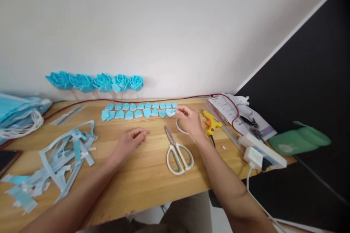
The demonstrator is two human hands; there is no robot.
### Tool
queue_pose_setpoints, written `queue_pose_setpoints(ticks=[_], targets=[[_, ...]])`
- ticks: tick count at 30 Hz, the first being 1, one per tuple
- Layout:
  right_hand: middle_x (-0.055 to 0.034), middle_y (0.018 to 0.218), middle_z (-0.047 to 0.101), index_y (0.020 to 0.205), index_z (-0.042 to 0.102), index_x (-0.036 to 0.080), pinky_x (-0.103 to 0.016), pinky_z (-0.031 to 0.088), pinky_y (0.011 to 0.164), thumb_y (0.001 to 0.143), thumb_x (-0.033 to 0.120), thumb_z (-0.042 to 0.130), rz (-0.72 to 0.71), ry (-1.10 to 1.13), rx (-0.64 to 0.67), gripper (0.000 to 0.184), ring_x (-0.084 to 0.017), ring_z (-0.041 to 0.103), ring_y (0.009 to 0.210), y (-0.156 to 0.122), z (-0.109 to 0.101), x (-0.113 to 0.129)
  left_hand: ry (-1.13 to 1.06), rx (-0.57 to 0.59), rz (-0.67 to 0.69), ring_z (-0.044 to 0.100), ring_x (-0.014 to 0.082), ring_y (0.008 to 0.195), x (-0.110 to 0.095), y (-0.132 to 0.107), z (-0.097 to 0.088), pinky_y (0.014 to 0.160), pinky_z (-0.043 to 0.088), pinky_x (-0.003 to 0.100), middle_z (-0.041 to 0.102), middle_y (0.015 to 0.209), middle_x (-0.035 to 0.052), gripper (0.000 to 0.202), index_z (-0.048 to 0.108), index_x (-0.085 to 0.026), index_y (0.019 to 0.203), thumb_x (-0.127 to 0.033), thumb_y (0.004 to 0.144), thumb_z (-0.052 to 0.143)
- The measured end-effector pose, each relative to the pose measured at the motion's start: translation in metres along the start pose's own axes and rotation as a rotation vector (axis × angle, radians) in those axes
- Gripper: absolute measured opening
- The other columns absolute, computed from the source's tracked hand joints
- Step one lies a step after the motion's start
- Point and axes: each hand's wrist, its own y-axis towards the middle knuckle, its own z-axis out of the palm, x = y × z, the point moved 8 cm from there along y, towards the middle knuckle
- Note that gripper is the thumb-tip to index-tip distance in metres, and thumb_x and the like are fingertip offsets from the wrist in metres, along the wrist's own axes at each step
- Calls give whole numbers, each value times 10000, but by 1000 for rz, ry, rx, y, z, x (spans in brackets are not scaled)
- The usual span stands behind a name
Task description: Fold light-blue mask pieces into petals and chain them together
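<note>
Near the back edge of the tabletop point(147, 182), blue cut pieces point(137, 114) lie in two side-to-side rows, many with pointed tops. Right hand point(189, 119) at the right end of the front row, thumb and forefinger at the last piece; cannot tell whether this grip pinches it or only touches it. Left hand point(132, 140) in front of the rows, around mid-tabletop: fingers curled, thumb close to forefinger. Whether that grip is fully closed, or has anything in it, cannot be told.

Between the forearms, scissors point(172, 143), white handles toward the front edge, tip toward the back edge. A pale ring point(178, 128) shows partly behind the right hand. Just right of that hand, a yellow glue gun point(212, 123); a small pink bit point(223, 147) near it.

Toward the left edge, a loose tangle of pale-blue strips point(77, 149). Back left corner: blue folded sheets point(16, 109) with white cord loops point(24, 129) against them. Five blue flowers point(103, 82) stand in a row before the wall on thin stems, by the back edge. Red cord point(191, 97) runs along that edge. Right edge: white power strip point(269, 156), green pouch point(295, 141) beside it. Back right corner: printed papers point(226, 107), keys point(255, 129) on top.
</note>
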Motion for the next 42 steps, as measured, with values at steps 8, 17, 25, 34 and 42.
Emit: queue_pose_setpoints(ticks=[8, 17, 25, 34, 42], targets=[[-70, 1005, 700, 919, 697, 196, -319, 461, 857, 844, 105, 499, -146, -659, -6, 231, -196, 623, 935, 14, -4, -17, -24, 0, 28, 431, 101, 571, 3, -2, -1, 537, 331, 219, 544, 655, -10, 460, 675, -128, 886, -544, 694, 637], [-94, 1039, 700, 970, 718, 188, -294, 449, 847, 878, 120, 451, -30, -881, 95, 290, -212, 615, 967, 12, 8, -31, 15, 4, 23, 432, 105, 574, 0, -3, 1, 558, 345, 229, 538, 646, -14, 488, 685, -128, 875, -567, 669, 643], [-73, 1121, 694, 1197, 612, 211, -316, 461, 884, 895, 104, 391, 51, -804, -11, 389, -213, 623, 1024, 10, -17, -28, 42, 24, 29, 434, 111, 601, 4, -1, 1, 574, 348, 229, 541, 676, -10, 479, 676, -130, 916, -558, 709, 619], [-77, 1094, 703, 1122, 668, 204, -308, 440, 905, 892, 109, 388, 83, -837, 69, 375, -209, 614, 1029, 12, -14, -37, 32, 36, 40, 436, 114, 596, 5, -1, 1, 562, 350, 230, 538, 682, -4, 492, 677, -132, 908, -579, 714, 610], [-72, 1042, 710, 1047, 715, 216, -290, 422, 899, 874, 94, 394, 63, -824, 116, 384, -198, 613, 984, 10, -5, -48, 61, 30, 29, 448, 118, 600, 3, -2, 0, 570, 358, 233, 551, 685, -4, 487, 690, -136, 928, -561, 703, 613]])
